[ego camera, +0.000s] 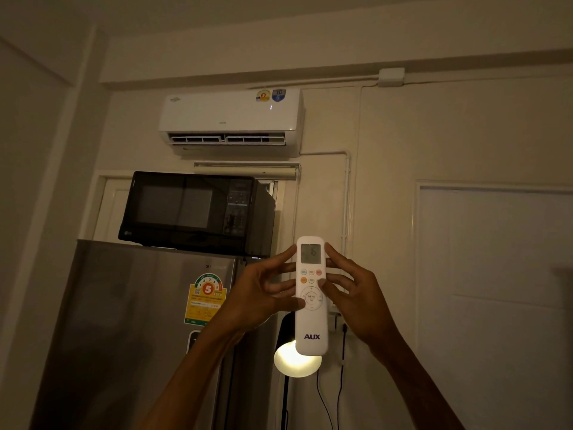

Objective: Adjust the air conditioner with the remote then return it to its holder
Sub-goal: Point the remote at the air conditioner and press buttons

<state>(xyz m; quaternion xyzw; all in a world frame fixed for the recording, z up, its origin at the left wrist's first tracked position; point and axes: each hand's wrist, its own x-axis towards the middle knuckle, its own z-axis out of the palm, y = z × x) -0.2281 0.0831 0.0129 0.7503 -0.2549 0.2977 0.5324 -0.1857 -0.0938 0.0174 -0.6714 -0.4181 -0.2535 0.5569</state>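
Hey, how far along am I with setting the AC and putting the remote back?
The remote is out of its holder, held upright by the left hand and right hand, its display lit, below the air conditioner with its louvre open. Adjusting is in hand; returning it remains, and no holder is in view.

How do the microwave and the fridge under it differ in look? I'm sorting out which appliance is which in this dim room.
The microwave is black and wide; the fridge is grey, metallic and taller. The microwave has a dark glass window and a button panel; the fridge door is plain apart from a yellow energy label. The microwave sits on top; the fridge carries it. Both are boxy and stand at the left of the view.
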